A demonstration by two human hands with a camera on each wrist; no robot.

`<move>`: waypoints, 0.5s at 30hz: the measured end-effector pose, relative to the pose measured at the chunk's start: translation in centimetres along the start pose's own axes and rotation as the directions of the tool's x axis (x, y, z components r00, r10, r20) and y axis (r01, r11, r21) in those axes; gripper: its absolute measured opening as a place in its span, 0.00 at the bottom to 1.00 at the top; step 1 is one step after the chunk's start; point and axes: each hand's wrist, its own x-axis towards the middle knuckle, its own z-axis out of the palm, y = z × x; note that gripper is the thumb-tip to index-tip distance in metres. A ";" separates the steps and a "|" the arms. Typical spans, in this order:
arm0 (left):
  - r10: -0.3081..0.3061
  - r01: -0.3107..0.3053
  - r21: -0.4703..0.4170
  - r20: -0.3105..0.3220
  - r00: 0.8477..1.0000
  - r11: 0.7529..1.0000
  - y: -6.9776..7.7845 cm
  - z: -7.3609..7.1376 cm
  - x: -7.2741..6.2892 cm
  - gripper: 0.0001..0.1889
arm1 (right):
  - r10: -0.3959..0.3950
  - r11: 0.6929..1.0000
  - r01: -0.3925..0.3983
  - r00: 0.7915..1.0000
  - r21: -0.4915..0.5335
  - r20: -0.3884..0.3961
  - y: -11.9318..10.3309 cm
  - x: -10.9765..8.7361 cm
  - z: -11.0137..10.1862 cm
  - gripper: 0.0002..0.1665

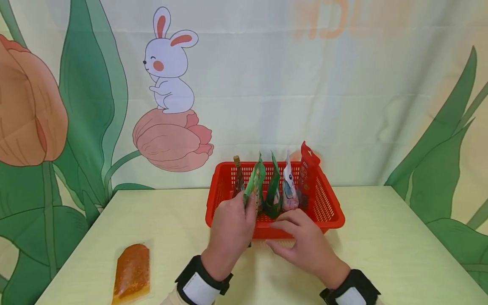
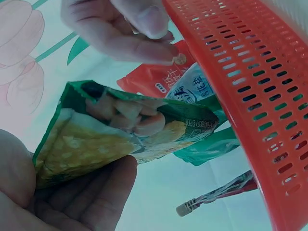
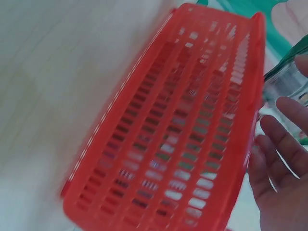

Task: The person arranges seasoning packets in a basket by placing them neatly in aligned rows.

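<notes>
My left hand [image 1: 232, 231] pinches the edge of a green packet [image 1: 259, 178] over the left part of a red plastic basket [image 1: 267, 232]. In the left wrist view this packet [image 2: 101, 130] is tilted, with a yellow and green printed face and its far end at the basket rim. My right hand [image 1: 305, 241] is at the front rim, fingers spread and slightly bent, holding nothing. Beside the held packet stand a thin bottle [image 1: 239, 180] with a tan cap, another green packet [image 1: 273, 195], a white and blue salt packet [image 1: 289, 192] and a red packet [image 1: 308, 173].
A flat, orange-brown baked item in a clear wrapper [image 1: 132, 271] lies on the pale table [image 1: 171, 220] at the left front. Behind the table hangs a cloth backdrop [image 1: 267, 84] printed with a rabbit and tulips; the basket stands near the table's back edge.
</notes>
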 end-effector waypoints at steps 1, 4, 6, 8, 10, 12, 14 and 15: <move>0.000 0.000 0.003 -0.003 1.000 1.000 0.0 -0.1 0.0 0.17 | 0.001 1.000 -0.001 1.000 -0.012 -0.013 0.4 0.0 -0.1 0.23; -0.005 0.005 0.011 -0.010 1.000 1.000 -0.1 -0.4 0.1 0.17 | 0.003 0.999 -0.006 0.999 -0.054 -0.048 1.4 0.0 -0.2 0.22; -0.013 0.014 0.021 -0.011 1.000 1.000 -0.1 -0.5 0.1 0.17 | 0.020 0.995 -0.024 0.999 -0.097 -0.048 2.1 0.0 -0.3 0.22; -0.018 0.018 0.028 -0.014 1.000 0.999 -0.1 -0.7 0.2 0.17 | 0.046 0.989 -0.050 0.998 -0.141 -0.036 2.7 -0.1 -0.4 0.23; -0.020 0.021 0.033 -0.016 1.000 0.999 -0.3 -0.8 0.3 0.17 | 0.077 0.980 -0.078 0.997 -0.182 -0.014 3.2 -0.3 -0.6 0.24; -0.013 0.014 0.037 -0.022 1.000 0.999 -0.4 -0.9 0.3 0.17 | 0.100 0.970 -0.096 0.995 -0.223 0.009 3.7 -0.3 -0.7 0.25; -0.005 0.006 0.036 -0.028 1.000 0.999 -0.6 -1.0 0.3 0.16 | 0.111 0.961 -0.100 0.993 -0.259 0.032 4.2 -0.4 -0.8 0.25; -0.001 0.002 0.038 -0.032 0.999 0.999 -0.6 -1.1 0.4 0.16 | 0.115 0.957 -0.098 0.992 -0.274 0.045 4.5 -0.3 -0.8 0.25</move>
